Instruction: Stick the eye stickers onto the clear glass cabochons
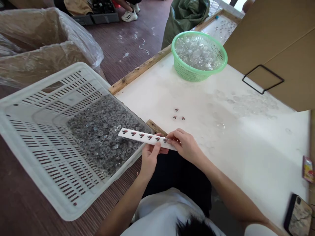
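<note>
Right now, in the head view, a white strip (145, 136) with a row of six small dark and red motifs (142, 135) lies between the fingers of both hands, slanting down from its free left end toward the right. That free end juts out over a white crate (67, 98), clear of the fingers. The left hand (150, 159) has the strip pinched near its right part: the thumb lies on top, just below the fifth motif, and the other fingers pass underneath, with a tip showing beyond the far edge. The right hand (184, 146) is at the right end, thumb and forefinger drawn nearly together on the strip, right beside the sixth motif. Whether they grip the motif as well cannot be told. Its other fingers are curled in.

Just beyond the hands, three loose motifs (183, 118) of the same look lie near one another on the white table (258, 157). The crate, left of the hands, holds many clear pieces (103, 131). Farther off on the table stands a green basket (190, 77), heaped with clear plastic (197, 52). More clear discs (253, 103) lie scattered near a cardboard box (270, 49). A phone (298, 214) and a small packet (308, 168) rest by the table's right edge.
</note>
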`<control>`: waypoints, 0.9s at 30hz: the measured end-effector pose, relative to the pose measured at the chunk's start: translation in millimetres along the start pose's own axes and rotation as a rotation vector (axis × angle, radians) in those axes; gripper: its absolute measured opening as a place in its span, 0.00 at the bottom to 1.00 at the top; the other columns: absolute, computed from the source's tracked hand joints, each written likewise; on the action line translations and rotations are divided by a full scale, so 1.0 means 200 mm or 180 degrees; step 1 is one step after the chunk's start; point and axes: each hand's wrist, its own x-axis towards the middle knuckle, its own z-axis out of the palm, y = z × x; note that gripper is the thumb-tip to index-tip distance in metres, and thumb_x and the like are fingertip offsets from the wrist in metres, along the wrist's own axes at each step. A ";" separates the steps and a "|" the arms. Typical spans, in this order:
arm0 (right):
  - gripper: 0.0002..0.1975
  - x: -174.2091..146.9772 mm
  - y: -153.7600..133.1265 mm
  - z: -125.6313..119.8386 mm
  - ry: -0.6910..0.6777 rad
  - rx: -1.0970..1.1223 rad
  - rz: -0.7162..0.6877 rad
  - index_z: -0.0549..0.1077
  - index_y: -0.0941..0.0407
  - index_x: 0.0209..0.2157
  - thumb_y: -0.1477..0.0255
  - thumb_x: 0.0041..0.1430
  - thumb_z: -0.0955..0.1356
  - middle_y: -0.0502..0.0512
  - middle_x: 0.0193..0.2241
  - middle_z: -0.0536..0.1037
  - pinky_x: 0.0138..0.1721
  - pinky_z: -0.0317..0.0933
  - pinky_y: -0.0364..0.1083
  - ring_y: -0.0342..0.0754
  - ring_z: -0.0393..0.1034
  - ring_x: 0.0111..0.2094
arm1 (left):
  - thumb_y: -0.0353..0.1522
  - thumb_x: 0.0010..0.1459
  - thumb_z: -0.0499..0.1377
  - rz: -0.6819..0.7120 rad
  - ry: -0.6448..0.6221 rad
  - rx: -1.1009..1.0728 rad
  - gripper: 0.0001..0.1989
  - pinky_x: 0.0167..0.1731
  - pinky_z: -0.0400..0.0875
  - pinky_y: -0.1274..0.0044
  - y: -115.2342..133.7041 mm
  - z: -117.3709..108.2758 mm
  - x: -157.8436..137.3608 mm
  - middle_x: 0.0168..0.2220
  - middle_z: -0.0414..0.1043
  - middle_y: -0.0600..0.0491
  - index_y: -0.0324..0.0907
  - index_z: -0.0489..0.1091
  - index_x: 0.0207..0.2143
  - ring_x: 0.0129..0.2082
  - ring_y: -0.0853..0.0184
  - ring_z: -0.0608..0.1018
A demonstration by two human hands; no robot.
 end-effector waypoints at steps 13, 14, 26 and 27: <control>0.04 -0.06 0.04 -0.17 0.0930 -0.0006 -0.0162 0.72 0.54 0.32 0.72 0.61 0.65 0.55 0.35 0.73 0.38 0.65 0.46 0.46 0.70 0.36 | 0.43 0.57 0.61 -0.0060 0.0030 -0.0055 0.21 0.29 0.77 0.76 -0.02 -0.02 -0.02 0.29 0.77 0.50 0.36 0.74 0.45 0.26 0.67 0.79; 0.04 -0.04 0.10 -0.24 0.1165 -0.0014 0.0069 0.72 0.54 0.32 0.70 0.60 0.66 0.54 0.33 0.74 0.36 0.65 0.46 0.46 0.69 0.33 | 0.43 0.57 0.61 -0.0058 0.0055 -0.0055 0.21 0.29 0.77 0.76 -0.02 -0.03 -0.02 0.29 0.77 0.50 0.36 0.74 0.46 0.26 0.67 0.79; 0.09 0.09 0.60 -0.53 0.1288 -0.0369 0.1601 0.74 0.55 0.28 0.64 0.51 0.69 0.51 0.23 0.74 0.28 0.57 0.45 0.44 0.65 0.25 | 0.42 0.58 0.61 -0.0127 0.0111 0.0003 0.19 0.27 0.77 0.76 -0.03 -0.03 0.00 0.28 0.77 0.50 0.35 0.74 0.44 0.25 0.67 0.78; 0.09 0.10 0.60 -0.53 0.1252 -0.0396 0.1595 0.74 0.55 0.28 0.64 0.51 0.69 0.51 0.24 0.75 0.29 0.57 0.45 0.44 0.65 0.25 | 0.42 0.58 0.61 -0.0135 0.0113 0.0008 0.19 0.27 0.77 0.75 -0.03 -0.03 0.01 0.28 0.77 0.50 0.35 0.74 0.44 0.25 0.67 0.78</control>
